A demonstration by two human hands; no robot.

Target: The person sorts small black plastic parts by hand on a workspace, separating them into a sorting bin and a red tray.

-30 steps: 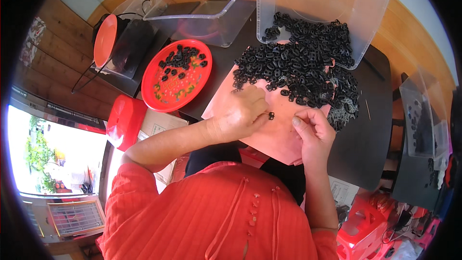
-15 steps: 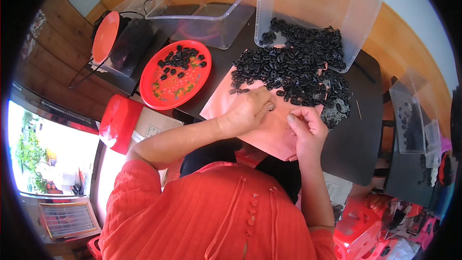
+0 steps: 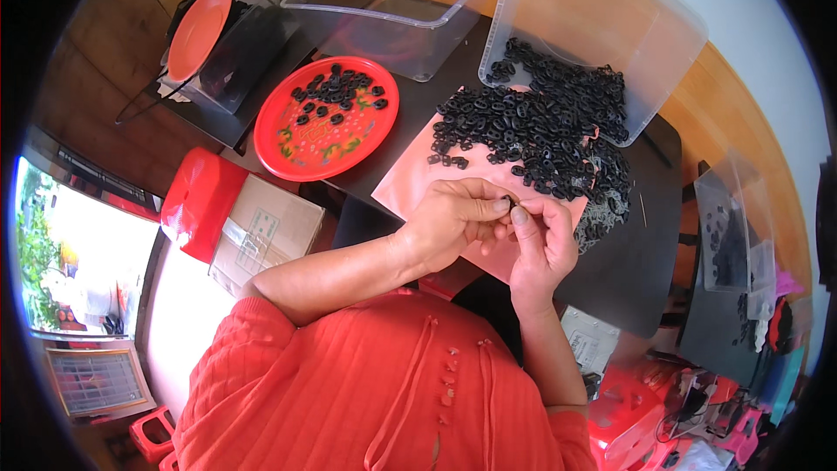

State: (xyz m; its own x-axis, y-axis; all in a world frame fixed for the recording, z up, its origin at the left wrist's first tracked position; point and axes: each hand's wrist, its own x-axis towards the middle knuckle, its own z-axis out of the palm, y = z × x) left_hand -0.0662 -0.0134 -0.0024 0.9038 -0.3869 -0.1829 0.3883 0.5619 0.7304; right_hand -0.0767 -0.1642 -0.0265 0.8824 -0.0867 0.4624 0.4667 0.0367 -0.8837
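Note:
My left hand (image 3: 459, 220) pinches a small black part (image 3: 510, 202) between thumb and forefinger. My right hand (image 3: 545, 242) meets it from the other side, thumb and forefinger closed at the same part. Both are held above a pink cloth (image 3: 405, 176) on the dark table. Just beyond my hands lies a heap of black double-holed parts (image 3: 523, 126), spilling from a clear tub (image 3: 602, 9) tipped on its side. Whether my right fingers hold anything else is hidden.
A red plate (image 3: 288, 154) with several black parts stands at left. Behind it is a clear bin (image 3: 384, 22). Grey stringy scraps (image 3: 597, 225) lie right of the heap, with a thin stick (image 3: 643, 209) beyond. A cardboard box (image 3: 270, 231) and red stool (image 3: 202, 201) are at lower left.
My hands, apart before, have come together at the small black part. My left hand has drawn back from the edge of the heap. The whole view has shifted slightly.

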